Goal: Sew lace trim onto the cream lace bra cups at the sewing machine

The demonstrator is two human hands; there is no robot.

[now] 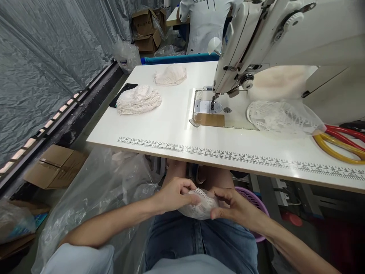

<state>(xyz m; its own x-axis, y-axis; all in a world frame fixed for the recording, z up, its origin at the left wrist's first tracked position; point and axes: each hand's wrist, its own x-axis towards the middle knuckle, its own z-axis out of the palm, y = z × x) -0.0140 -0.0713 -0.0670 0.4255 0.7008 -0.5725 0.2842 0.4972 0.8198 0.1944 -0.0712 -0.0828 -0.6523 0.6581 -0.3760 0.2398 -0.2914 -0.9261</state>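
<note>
Sheer white lace piece point(199, 207), partly hidden by both hands' point(178, 196) fingers.

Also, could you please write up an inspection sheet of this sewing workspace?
Surface: white table, ruler printed along the near edge; sewing machine on it.
Work pieces: white lacy piece held above the lap; lace stack and smaller lace pile at the table's left; sheer lace item beside the machine.
Clutter: dark flat item partly under the stack; red and yellow handles at the right.
Hands: left hand and right hand both on the lacy piece.
Cables: too dim under the table to trace.
Surroundings: cardboard box, clear plastic, purple basket; person in a pale shirt beyond.
</note>
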